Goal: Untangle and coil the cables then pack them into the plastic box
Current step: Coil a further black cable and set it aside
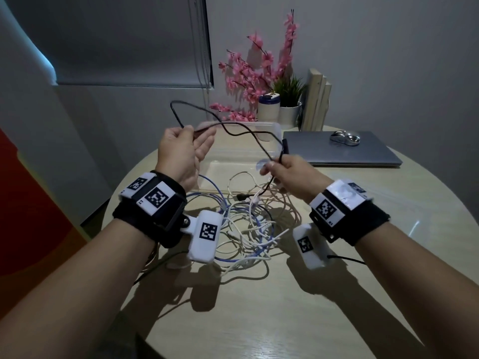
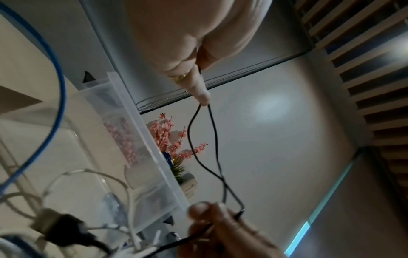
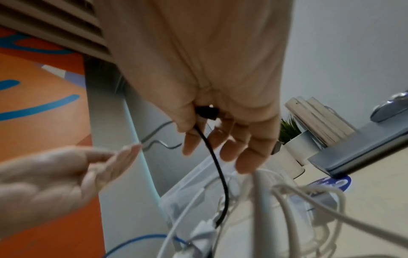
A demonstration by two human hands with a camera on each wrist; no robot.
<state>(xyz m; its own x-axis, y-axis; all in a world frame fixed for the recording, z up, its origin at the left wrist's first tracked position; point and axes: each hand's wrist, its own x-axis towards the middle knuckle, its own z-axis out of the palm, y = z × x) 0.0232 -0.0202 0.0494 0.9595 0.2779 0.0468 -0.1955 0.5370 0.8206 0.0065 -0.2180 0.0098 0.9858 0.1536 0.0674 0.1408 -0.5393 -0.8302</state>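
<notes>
A thin black cable (image 1: pixel 233 130) spans between my two raised hands above the table. My left hand (image 1: pixel 197 133) pinches a loop of it at the fingertips (image 2: pixel 202 97), the other fingers loosely straight. My right hand (image 1: pixel 278 161) grips the cable near its black plug (image 3: pixel 206 112), which pokes up past the thumb; below the hand the cable (image 3: pixel 217 164) drops into the tangle. The tangle of white and blue cables (image 1: pixel 248 224) lies on the table under my wrists. The clear plastic box (image 1: pixel 259 123) stands open just behind my hands.
A closed grey laptop (image 1: pixel 363 156) with a silver mouse (image 1: pixel 344 137) on it lies at the right rear. Pink artificial flowers (image 1: pixel 259 71), a small potted plant (image 1: pixel 289 99), a white jar (image 1: pixel 268 110) and upright books (image 1: pixel 316 99) stand along the wall. The round table (image 1: pixel 285 307) ends close on the left.
</notes>
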